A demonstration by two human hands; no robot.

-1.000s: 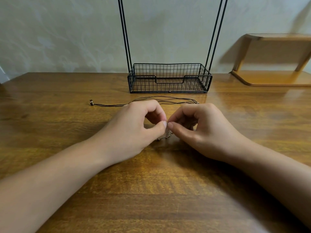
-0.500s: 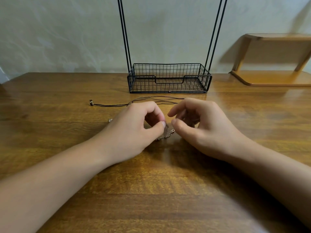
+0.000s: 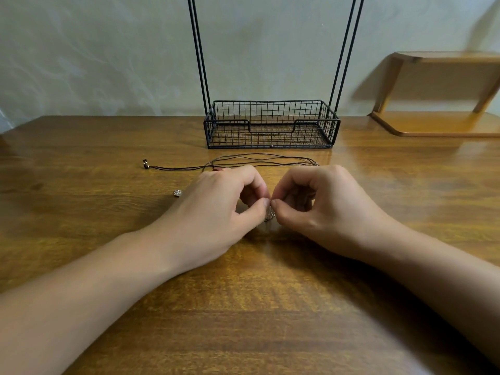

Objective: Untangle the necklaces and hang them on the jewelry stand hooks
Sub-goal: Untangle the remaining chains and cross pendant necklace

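1. Brown wooden table [image 3: 243,307]: carrying everything listed below, with both forearms lying across it.
2. Black wire jewelry stand with mesh basket base [image 3: 270,125]: standing at the table's far edge against the pale wall; two pairs of thin black rods are rising out of the frame, so its hooks are not showing.
3. Light wooden shelf unit [image 3: 438,123]: sitting to the right of the stand, well apart from the hands.
4. Thin black cord necklace [image 3: 257,161]: lying loose between the basket and the knuckles, trailing left to a small dark clasp end; part of it is passing behind the hands.
5. Small silver pendant piece [image 3: 177,193]: lying just beside the left wrist, on its outer side.
6. Tangled silver chain clump [image 3: 269,214]: sitting between the two thumb tips, mostly hidden by them.
7. Left hand [image 3: 216,209]: curling, thumb and forefinger pinching the chain clump from the left.
8. Right hand [image 3: 322,209]: curling likewise, thumb and forefinger pinching the same clump from the right; the fingertips of both hands are nearly touching.
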